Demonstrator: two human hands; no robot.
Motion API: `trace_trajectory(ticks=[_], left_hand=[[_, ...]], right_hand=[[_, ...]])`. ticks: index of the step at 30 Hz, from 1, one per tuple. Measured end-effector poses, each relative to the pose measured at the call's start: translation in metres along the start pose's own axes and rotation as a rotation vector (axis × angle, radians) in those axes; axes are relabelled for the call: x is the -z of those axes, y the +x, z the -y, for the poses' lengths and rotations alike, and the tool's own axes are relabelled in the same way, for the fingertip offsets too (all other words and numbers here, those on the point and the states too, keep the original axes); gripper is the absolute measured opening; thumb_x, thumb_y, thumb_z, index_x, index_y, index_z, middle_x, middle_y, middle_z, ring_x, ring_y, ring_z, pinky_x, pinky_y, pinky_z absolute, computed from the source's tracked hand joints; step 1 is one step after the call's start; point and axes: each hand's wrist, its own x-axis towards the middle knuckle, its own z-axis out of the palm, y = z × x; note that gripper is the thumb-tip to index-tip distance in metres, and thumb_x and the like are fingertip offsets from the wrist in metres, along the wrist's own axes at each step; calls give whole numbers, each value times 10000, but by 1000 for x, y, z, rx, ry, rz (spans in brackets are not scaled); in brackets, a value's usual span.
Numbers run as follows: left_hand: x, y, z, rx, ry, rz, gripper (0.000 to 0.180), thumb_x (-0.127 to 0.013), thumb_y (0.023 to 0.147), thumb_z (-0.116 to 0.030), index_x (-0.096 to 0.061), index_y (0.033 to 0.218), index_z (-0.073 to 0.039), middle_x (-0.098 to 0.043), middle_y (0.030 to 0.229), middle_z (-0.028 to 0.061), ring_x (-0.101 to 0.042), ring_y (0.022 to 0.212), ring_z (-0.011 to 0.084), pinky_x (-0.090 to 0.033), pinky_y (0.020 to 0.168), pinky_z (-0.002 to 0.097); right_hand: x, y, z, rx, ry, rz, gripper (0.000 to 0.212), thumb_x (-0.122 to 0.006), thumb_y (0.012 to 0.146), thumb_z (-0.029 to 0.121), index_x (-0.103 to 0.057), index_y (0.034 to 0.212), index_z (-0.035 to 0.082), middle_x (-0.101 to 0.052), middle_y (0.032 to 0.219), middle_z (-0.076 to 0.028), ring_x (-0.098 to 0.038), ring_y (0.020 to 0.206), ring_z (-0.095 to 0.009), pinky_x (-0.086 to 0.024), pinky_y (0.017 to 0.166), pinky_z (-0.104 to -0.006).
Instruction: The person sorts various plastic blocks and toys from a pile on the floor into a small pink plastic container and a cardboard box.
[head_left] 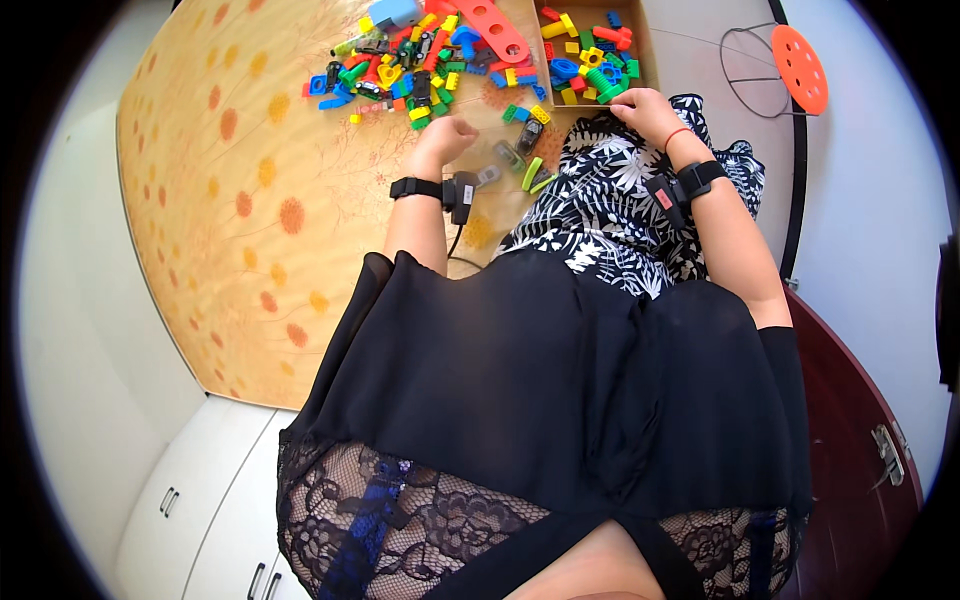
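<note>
My left hand is curled closed at the near edge of a heap of coloured building blocks and small dark toy cars. Whatever its fingers may hold is hidden. At the near rim of a cardboard box, my right hand has its fingers closed at the end of a green toy bolt. Inside the box lie more red, yellow, blue and green pieces. Between my hands, on the mat, are a dark toy car, greyish toy cars and lime-green curved pieces.
A long red strip with holes and a light-blue piece top the heap. The yellow flowered mat spreads left. An orange perforated seat on a wire frame stands at right. White cabinets and a dark-red door are nearer.
</note>
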Motion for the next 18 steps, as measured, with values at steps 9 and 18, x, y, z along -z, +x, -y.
trace_trajectory(ticks=[9,18], left_hand=[[-47,25,-62,-324,107,-345,331,-742,664,-214,-676,976,-123,-592,1011,187,-562,992,355,-481,853,406],[-35,39,-36,-281,-18,-469,310,-705,665,-213,-670,925,-49,-648,890,154,-614,847,290,-497,772,363]], right_hand=[[-5,0,-21,52,-8,-92,266,-591,879,185,-665,1064,9,-666,1039,-176,-633,970,-294,-481,875,-339],[-17,6,-39,222,-1,-111,314,-570,860,157,-626,1133,13,-636,1107,-184,-603,1041,-294,-463,917,-337]])
